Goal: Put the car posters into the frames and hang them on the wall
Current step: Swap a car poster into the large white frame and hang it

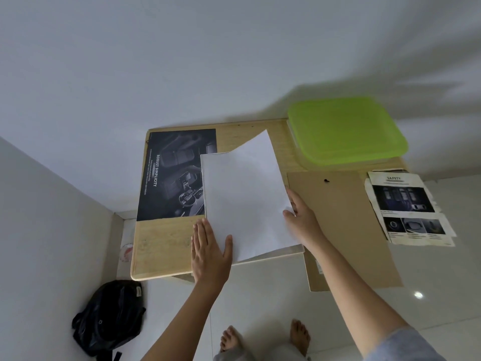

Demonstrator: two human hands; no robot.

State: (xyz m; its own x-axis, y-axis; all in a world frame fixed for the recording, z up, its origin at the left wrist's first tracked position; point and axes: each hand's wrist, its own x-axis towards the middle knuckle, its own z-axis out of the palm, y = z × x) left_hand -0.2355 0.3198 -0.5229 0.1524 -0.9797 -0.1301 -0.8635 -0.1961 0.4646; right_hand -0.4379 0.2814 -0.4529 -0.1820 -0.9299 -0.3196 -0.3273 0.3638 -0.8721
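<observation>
A white sheet (244, 188), blank side up, lies tilted over a white frame (291, 252) on a low wooden table (161, 251). My left hand (208, 251) rests flat on the sheet's near left corner, fingers apart. My right hand (303, 216) pinches the sheet's right edge. A dark car poster reading "ROBUST SIMPLICITY" (174, 175) lies on the table's left side. A brown backing board (346, 225) lies to the right, overhanging the table. Beyond it lie crumpled "SAFETY" car posters (408, 207).
A green plastic lid (346, 128) covers a box at the table's far right. A black backpack (109, 316) sits on the tiled floor at the near left. White walls stand behind and to the left. My bare feet (299, 334) are below.
</observation>
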